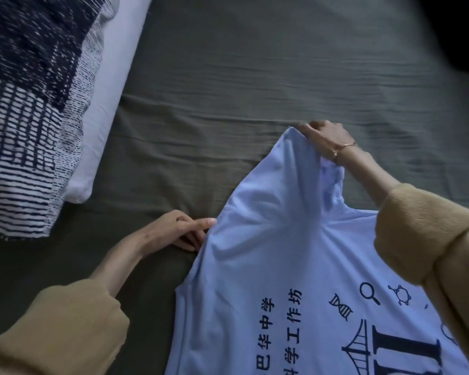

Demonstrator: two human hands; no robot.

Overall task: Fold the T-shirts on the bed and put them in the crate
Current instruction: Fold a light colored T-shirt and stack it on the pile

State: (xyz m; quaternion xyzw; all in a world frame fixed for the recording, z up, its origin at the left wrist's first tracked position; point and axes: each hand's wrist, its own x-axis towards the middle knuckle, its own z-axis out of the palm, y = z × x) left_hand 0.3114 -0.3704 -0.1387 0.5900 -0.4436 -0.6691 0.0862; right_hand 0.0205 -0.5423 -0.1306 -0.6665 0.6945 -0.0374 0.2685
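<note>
Pale blue T-shirt (268, 266) with dark printed symbols and characters lies on the bed (241, 77), which has an olive-green sheet. The right hand (325, 139) pinches the end of a sleeve with curled fingers (307, 129) and lifts it off the bed. The left hand (179, 231) holds the shirt's edge just at its fingers, the forefinger straight. A patterned pillow (25, 104) lies beyond the left hand.

Bare olive sheet (255, 63) runs wide across the far half of the bed, free for a hand to sweep. On the left a patterned duvet (25, 104) and white pillow (106, 104) hem it in (raised bulk). Near right, the pale blue T-shirt (268, 253) covers the sheet
</note>
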